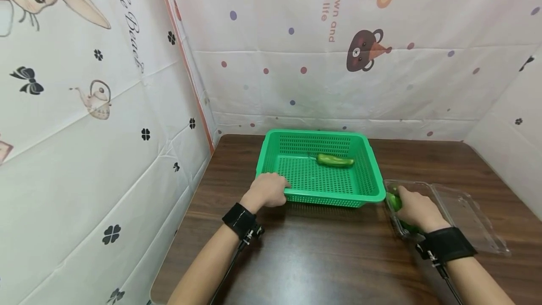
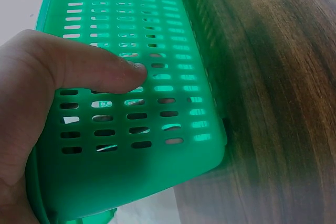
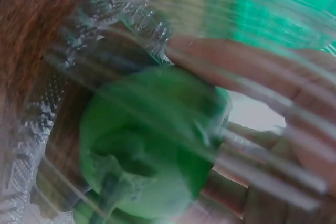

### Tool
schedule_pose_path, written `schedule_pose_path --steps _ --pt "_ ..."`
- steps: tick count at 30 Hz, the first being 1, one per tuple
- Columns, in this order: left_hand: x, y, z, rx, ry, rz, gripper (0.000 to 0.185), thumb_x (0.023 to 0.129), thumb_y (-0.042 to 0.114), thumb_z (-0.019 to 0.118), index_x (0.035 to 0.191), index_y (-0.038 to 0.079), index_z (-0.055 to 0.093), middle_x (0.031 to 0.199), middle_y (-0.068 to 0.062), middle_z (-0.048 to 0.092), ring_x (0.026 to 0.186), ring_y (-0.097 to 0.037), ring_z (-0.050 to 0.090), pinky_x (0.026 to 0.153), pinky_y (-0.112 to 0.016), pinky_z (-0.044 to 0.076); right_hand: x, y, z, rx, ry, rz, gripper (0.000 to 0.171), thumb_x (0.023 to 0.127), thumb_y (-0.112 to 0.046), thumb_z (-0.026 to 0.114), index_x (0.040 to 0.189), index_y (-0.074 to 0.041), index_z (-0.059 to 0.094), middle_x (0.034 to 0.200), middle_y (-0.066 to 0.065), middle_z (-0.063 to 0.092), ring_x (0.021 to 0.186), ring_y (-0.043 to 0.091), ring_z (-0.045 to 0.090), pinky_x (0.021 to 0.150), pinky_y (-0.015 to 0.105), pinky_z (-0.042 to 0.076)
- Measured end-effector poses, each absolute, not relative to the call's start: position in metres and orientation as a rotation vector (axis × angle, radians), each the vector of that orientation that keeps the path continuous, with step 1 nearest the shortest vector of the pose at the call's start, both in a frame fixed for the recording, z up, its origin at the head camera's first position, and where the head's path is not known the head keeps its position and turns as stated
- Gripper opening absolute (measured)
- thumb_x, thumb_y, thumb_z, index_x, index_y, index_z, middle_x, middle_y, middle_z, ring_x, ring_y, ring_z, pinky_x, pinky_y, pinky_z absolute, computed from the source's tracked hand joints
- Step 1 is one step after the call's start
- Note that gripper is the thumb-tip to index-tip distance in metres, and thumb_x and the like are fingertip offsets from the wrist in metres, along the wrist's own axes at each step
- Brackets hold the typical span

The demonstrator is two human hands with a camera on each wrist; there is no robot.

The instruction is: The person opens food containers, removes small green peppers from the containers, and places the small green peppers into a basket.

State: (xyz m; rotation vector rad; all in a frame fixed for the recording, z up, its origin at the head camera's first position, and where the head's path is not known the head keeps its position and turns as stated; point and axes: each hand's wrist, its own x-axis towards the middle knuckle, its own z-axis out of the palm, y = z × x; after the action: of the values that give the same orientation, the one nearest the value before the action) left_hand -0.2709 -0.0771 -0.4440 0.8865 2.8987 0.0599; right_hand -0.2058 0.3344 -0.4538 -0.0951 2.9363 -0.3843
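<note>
Wood table (image 1: 322,248), left hand (image 1: 267,191) gripping basket (image 1: 271,173) rim

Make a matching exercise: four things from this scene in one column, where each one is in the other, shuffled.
Things:
1. green basket
2. loose green pepper
3. clear plastic container
4. pepper in the right hand

Places:
A. over the open clear container
B. on the table, right of the basket
C. lying on the basket floor
D. on the table, its near rim held by the left hand

Pairs: 1-D, 2-C, 3-B, 4-A
</note>
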Motion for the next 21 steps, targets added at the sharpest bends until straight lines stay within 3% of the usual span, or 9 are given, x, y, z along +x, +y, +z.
schedule_pose_path --steps 14,21 --pt "-0.2716 -0.0772 -0.4453 0.897 2.916 0.053 0.049 0.082 0.015 0.063 0.128 0.031 0.073 0.122 0.005 0.074 0.063 -0.012 0.037 0.052 -0.027 0.027 -0.2045 0.3346 -0.4532 -0.112 2.937 -0.39 0.061 0.084 -0.011 0.07 0.132 0.016 0.044 0.084 0.018 0.061 0.065 0.026 0.053 0.057 0.041 0.044" --pt "-0.2691 -0.0772 -0.4439 0.881 2.909 0.038 0.05 0.083 0.016 0.062 0.13 0.032 0.072 0.127 0.006 0.072 0.079 -0.011 0.058 0.054 -0.026 0.036 -0.2044 0.3369 -0.4532 -0.152 2.909 -0.4 0.057 0.086 -0.013 0.071 0.129 0.016 0.046 0.084 0.015 0.061 0.066 0.025 0.054 0.058 0.04 0.044"
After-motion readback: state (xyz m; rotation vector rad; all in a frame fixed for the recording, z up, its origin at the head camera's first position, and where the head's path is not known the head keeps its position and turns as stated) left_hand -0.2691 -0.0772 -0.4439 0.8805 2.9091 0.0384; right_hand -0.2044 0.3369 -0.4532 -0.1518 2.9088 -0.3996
